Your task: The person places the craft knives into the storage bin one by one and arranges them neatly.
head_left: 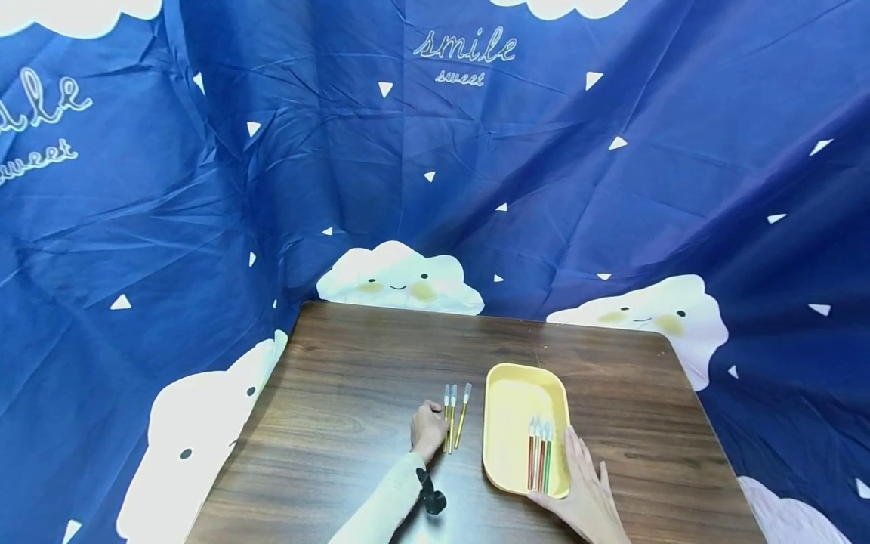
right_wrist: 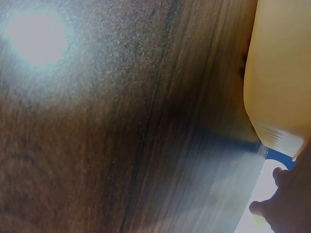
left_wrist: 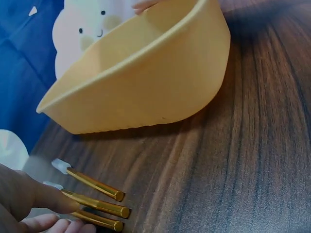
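Note:
My left hand (head_left: 430, 432) rests low on the table beside three slim, gold-handled tools (head_left: 462, 415) with translucent caps. Up close in the left wrist view, its thumb and curled fingers pinch the nearest gold tool (left_wrist: 102, 221); the thumb hides part of its length. The other two lie alongside on the wood. To the right stands a yellow tray (head_left: 506, 370). Inside it, several similar capped tools (head_left: 538, 457) with red, pale and green handles lie side by side. My right hand (head_left: 587, 491) touches the tray's near right corner, fingers straight along the right side, thumb at the near edge.
A dark wood-grain table (head_left: 353, 363) carries everything. Behind and to the left hangs a blue cloth (head_left: 544, 151) with white clouds and triangles. A black strap (head_left: 430, 495) circles the left wrist.

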The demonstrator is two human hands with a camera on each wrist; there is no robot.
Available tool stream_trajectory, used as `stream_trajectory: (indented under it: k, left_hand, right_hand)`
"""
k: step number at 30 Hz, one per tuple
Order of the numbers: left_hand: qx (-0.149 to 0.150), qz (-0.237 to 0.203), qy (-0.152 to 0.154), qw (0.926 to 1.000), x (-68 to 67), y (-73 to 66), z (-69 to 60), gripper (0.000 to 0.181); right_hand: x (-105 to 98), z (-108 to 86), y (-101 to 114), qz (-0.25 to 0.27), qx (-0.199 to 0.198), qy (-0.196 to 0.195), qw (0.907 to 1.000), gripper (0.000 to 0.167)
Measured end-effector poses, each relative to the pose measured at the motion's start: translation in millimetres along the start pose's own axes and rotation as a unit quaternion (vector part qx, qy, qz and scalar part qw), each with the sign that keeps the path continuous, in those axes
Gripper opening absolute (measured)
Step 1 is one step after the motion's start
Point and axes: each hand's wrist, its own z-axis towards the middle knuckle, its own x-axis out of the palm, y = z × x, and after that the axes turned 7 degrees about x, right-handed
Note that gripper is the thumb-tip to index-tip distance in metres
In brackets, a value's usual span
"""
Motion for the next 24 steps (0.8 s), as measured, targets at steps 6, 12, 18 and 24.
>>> stream_trajectory:
  k: [6, 12, 18, 24]
  left_hand:
    - [-0.008, 0.009, -0.002, 0.9999, 3.3, 0.3, 0.1, 0.024]
    - [0.017, 0.016, -0.016, 0.9996, 4.3, 0.8, -1.6, 0.025]
    - [0.017, 0.035, -0.022, 0.9990, 4.3, -3.5, -3.3, 0.025]
    - [-0.010, 0.044, -0.015, 0.9989, 4.0, -12.0, -3.3, 0.030]
  right_hand:
    - [0, -0.4, 0, 0.000, 0.001, -0.002, 1.0000, 0.140]
    - [0, -0.4, 0, 0.002, 0.002, 0.001, 1.0000, 0.140]
    - [-1, -1.1, 1, 0.005, 0.005, 0.000, 1.0000, 0.139]
    - [-3, -0.8, 3, 0.003, 0.005, 0.001, 1.0000, 0.139]
